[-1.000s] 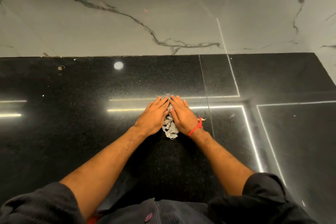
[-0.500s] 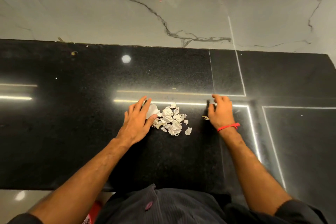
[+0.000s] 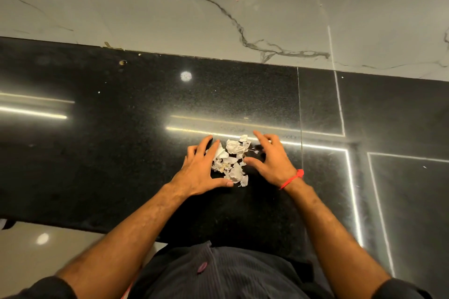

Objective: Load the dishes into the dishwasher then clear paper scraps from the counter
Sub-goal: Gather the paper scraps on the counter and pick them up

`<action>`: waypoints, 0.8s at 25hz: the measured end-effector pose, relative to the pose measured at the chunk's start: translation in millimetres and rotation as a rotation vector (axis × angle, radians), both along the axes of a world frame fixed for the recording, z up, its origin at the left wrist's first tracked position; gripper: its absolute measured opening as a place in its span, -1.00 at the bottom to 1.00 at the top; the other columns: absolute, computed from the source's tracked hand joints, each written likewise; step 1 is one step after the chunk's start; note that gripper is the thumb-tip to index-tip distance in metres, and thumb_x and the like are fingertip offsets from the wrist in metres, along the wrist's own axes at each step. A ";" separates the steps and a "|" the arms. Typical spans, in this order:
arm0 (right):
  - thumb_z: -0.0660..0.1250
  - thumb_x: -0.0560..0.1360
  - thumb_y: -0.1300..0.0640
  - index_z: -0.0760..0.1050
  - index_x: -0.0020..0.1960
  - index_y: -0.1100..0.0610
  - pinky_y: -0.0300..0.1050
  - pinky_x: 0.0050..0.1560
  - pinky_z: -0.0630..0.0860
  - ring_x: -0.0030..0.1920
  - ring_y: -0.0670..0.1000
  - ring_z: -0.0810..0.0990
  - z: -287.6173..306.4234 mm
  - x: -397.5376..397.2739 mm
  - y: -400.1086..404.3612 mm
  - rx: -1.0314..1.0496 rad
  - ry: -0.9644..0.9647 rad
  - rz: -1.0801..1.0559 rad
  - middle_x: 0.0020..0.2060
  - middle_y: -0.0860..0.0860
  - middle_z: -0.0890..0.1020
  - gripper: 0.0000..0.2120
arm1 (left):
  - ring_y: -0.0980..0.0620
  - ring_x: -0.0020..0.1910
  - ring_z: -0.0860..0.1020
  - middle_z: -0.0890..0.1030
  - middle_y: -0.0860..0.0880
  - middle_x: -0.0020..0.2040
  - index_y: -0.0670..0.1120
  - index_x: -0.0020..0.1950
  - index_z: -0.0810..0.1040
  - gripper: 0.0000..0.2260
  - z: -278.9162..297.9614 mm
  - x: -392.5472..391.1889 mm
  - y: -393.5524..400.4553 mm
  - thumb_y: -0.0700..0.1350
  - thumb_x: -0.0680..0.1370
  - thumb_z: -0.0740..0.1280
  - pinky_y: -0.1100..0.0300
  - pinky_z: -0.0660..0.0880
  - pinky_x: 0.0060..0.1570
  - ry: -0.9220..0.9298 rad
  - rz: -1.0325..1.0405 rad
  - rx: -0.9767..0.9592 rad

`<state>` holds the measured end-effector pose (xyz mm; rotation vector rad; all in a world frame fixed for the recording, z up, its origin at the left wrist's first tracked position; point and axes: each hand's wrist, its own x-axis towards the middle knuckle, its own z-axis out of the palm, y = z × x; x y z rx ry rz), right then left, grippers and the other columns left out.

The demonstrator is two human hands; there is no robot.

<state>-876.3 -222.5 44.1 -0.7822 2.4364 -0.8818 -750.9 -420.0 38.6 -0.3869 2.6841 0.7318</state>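
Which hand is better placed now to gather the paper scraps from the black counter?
Left, probably. The left hand already touches the paper scraps, its thumb under the pile's near edge. The right hand flanks the pile with spread fingers and could only help cup it.

Paper scraps (image 3: 232, 160) heaped on the tabletop (image 3: 121, 153), between left hand (image 3: 199, 170) and right hand (image 3: 273, 159); wall (image 3: 170, 19) behind, floor (image 3: 48, 245) below near edge.

No text, label, brand or number can be read anywhere. The paper scraps (image 3: 230, 160) on the tabletop (image 3: 121, 153) show no legible print.
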 end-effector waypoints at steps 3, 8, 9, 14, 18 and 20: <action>0.55 0.14 -0.35 -0.25 0.57 -0.09 0.23 0.45 0.19 0.49 0.20 0.02 0.9 -21.8 6.3 0.315 0.060 0.271 0.52 0.05 -0.07 0.32 | -0.06 0.47 0.05 -0.14 0.17 0.60 0.07 0.65 -0.04 0.09 -5.1 2.4 -2.7 0.44 0.31 0.43 -0.15 0.22 0.49 0.003 0.021 0.013; 0.56 0.21 -0.27 -0.14 0.60 -0.02 0.12 0.39 0.29 0.40 0.18 0.15 -15.6 -17.5 -24.4 0.232 0.170 0.530 0.46 0.11 0.09 0.22 | -0.04 0.41 0.15 -0.03 0.09 0.63 0.04 0.64 0.07 -0.08 -9.7 5.6 4.9 0.38 0.43 0.37 -0.03 0.27 0.47 0.091 0.049 -0.067; 0.55 0.27 -0.22 -0.02 0.59 0.00 0.10 0.38 0.33 0.38 0.17 0.21 -21.1 -14.8 -27.5 0.172 0.174 0.544 0.43 0.14 0.16 0.10 | -0.05 0.40 0.18 0.02 0.06 0.63 0.03 0.63 0.11 -0.15 -10.4 7.5 8.0 0.34 0.47 0.35 0.00 0.29 0.46 0.118 0.048 -0.097; 0.25 0.51 0.10 0.54 0.29 0.22 0.11 0.11 0.54 0.05 0.27 0.56 -39.5 7.5 -27.5 -0.202 0.313 0.457 0.09 0.26 0.55 -0.61 | -0.11 0.25 0.48 0.39 -0.04 0.46 -0.04 0.45 0.46 -0.55 -16.0 19.0 30.9 0.00 0.57 0.39 -0.11 0.56 0.17 0.273 0.121 -0.152; 0.13 0.43 0.25 0.63 0.10 0.28 0.03 -0.20 0.60 -0.21 0.23 0.61 -39.7 14.9 -36.2 -0.310 0.388 0.432 -0.15 0.22 0.61 -0.62 | -0.01 -0.06 0.53 0.47 0.02 0.05 -0.02 0.25 0.62 -0.75 -10.3 16.0 32.8 -0.17 0.60 0.33 -0.06 0.58 -0.05 0.318 0.251 -0.044; 0.21 0.40 0.28 0.66 0.05 0.25 -0.09 -0.18 0.58 -0.21 0.19 0.63 -29.9 11.5 -44.4 -0.334 0.322 0.392 -0.18 0.18 0.64 -0.68 | 0.01 -0.11 0.52 0.50 -0.02 -0.07 -0.03 0.15 0.69 -0.79 0.3 12.7 26.8 -0.20 0.59 0.33 0.00 0.54 -0.02 0.334 0.295 0.032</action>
